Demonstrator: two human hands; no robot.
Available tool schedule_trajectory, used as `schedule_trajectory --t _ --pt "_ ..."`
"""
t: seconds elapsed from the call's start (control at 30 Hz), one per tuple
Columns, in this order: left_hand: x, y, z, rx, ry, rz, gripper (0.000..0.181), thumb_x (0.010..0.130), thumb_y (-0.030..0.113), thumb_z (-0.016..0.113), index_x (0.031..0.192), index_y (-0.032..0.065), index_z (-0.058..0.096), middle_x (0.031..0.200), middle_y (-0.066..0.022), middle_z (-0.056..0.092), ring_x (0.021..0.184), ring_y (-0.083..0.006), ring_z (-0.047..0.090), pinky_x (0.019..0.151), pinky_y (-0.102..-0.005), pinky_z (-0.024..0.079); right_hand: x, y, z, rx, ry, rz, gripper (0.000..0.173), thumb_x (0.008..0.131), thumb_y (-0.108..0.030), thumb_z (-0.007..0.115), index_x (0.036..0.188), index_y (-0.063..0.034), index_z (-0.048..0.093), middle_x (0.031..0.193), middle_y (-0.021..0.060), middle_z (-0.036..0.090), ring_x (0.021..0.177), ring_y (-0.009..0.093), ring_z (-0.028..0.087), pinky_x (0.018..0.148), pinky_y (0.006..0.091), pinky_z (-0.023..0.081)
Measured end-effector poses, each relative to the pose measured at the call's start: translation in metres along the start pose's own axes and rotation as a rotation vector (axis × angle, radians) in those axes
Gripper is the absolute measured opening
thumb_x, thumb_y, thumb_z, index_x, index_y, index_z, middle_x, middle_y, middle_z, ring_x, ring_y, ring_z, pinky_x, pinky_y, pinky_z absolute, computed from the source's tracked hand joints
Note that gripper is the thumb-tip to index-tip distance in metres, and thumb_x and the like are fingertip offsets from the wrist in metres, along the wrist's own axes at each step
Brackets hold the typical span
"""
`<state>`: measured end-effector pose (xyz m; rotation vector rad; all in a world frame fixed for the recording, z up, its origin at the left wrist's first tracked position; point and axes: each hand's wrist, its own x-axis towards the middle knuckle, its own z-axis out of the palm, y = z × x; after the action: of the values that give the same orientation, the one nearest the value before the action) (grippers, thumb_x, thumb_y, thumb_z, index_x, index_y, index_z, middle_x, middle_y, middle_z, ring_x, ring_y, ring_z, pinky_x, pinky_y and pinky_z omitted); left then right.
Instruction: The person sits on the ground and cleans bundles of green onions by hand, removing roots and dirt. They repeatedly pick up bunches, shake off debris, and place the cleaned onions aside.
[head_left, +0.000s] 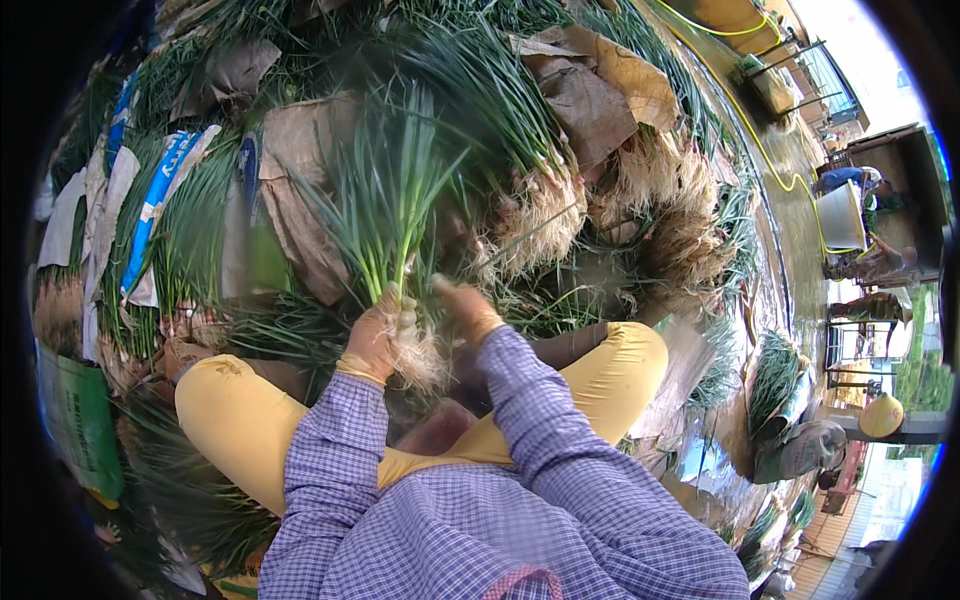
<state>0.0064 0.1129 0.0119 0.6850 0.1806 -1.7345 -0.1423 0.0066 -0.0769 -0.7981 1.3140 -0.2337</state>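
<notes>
My left hand, in an orange glove, is shut around the lower stalks of a bunch of green onions. Their long green leaves point away from me, and the pale stringy roots hang down by my wrist. Close to the right of the roots is my right hand, also gloved. It is blurred, and whether its fingers hold anything does not show. Beyond, a larger bundle of green onions lies with its bushy roots towards me.
Wrapped green onion bundles stand at the left, by a green bag. Brown wrapping sheets cover bundles at the upper right. Loose leaves lie between. A yellow hose crosses the wet floor; people are at far right.
</notes>
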Motion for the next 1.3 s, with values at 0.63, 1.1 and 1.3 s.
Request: schedule_trajectory --t 0.63,1.1,1.3 --pt "0.003 -0.017 -0.018 0.343 0.208 0.069 0.014 0.084 0.005 0.055 0.097 0.0001 0.058 0.076 -0.0071 0.061 0.062 -0.0163 0.059 0.053 -0.0269 0.048 -0.017 -0.020 -0.008 0.773 0.124 -0.130 0.022 0.095 -0.017 0.042 0.093 0.0016 0.054 0.089 0.0142 0.065 0.069 0.017 0.061 0.064 0.0221 0.051" --pt "-0.015 0.007 -0.019 -0.040 -0.283 -0.305 0.034 0.093 0.030 0.048 0.109 0.0008 0.050 0.060 -0.0007 0.044 0.044 -0.0080 0.037 0.037 -0.0214 0.032 -0.049 -0.025 0.048 -0.418 -0.280 -0.834 0.021 0.092 -0.012 0.046 0.103 0.0021 0.057 0.084 0.0086 0.062 0.068 0.016 0.060 0.059 0.0275 0.051" --pt "-0.029 0.005 -0.016 0.211 0.020 -0.125 0.033 0.085 0.025 0.062 0.105 -0.0004 0.057 0.077 -0.0066 0.062 0.054 -0.0113 0.055 0.043 -0.0210 0.045 -0.076 -0.028 0.050 0.709 -0.310 -0.083 0.016 0.092 -0.012 0.046 0.089 0.0002 0.056 0.063 0.0042 0.055 0.048 0.013 0.050 0.046 0.0240 0.044"
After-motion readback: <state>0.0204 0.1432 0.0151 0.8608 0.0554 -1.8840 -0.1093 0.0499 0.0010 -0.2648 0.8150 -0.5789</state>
